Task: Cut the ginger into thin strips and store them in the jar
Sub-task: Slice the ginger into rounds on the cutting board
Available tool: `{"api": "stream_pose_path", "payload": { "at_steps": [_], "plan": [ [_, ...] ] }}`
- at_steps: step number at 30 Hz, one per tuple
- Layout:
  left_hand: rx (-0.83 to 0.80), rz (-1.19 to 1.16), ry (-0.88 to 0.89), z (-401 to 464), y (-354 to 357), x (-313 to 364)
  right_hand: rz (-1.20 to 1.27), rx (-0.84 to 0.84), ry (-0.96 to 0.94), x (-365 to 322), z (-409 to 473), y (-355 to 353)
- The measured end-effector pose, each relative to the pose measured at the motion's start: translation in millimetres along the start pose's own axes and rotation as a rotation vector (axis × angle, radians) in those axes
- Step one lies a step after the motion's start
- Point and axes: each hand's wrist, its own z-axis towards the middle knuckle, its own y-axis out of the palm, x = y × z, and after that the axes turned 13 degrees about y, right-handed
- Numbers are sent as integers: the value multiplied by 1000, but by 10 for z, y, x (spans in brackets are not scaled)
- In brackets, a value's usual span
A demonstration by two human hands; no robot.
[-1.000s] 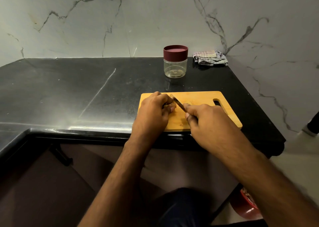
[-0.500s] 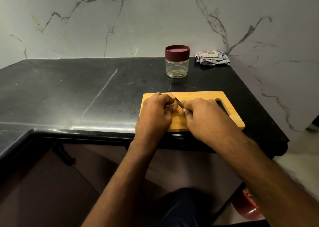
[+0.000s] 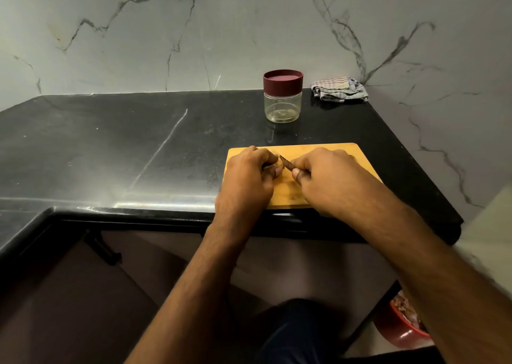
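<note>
On the black counter (image 3: 138, 153) a wooden board (image 3: 363, 164) lies near the front edge, and both hands work over its left half. The left hand (image 3: 246, 180) is curled down onto the board, its fingers and thumb bent round a small pale piece of ginger (image 3: 278, 163), of which only a sliver shows between the fingertips. The right hand (image 3: 329, 180) is closed round the handle of a knife (image 3: 285, 162); the handle is hidden in the fist, and only a short dark length of blade shows, slanting up and left from the thumb until its tip meets the ginger just beside the left fingertips. The two hands sit close together, almost touching at the thumbs. Whether any strips lie cut on the board cannot be told, since the hands cover that part. Behind the board, well apart from it, stands a clear jar (image 3: 282, 108) with its maroon lid (image 3: 282, 80) on. To the right of the jar, against the marble wall (image 3: 221, 31), lies a crumpled checked cloth (image 3: 339, 89). At the lower right, below the counter, part of a red bowl (image 3: 401, 333) shows.
</note>
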Motion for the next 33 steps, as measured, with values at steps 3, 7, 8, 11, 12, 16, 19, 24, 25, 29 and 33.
{"api": "stream_pose_path", "payload": {
  "at_steps": [3,7,8,11,12,16,19,24,25,29,33],
  "plan": [
    [3,-5,-11,-11,16,-8,2,-19,-11,47,-84,-4],
    [-13,0,0,-12,6,-7,-11,-24,1,59,-135,11],
    [-18,-4,2,-7,3,-13,-14,-21,6,53,-125,3],
    [-23,-7,12,21,4,-47,-31,-15,15,27,-69,4],
    [-20,-4,15,33,4,-59,-34,-13,12,23,-49,15],
    [-33,8,7,54,-7,-55,-14,-5,10,38,-9,9],
    [-35,-6,2,53,-16,-64,-43,-15,-3,44,-30,42],
    [-22,11,5,50,-19,-47,-80,-14,11,-51,-4,119],
    [-18,19,4,49,-22,-42,-114,-37,32,-100,21,83],
    [2,42,-9,50,5,-41,-154,-129,49,-202,121,-56],
    [15,59,-27,41,35,-38,-172,-142,51,-115,39,-28]
  ]
}}
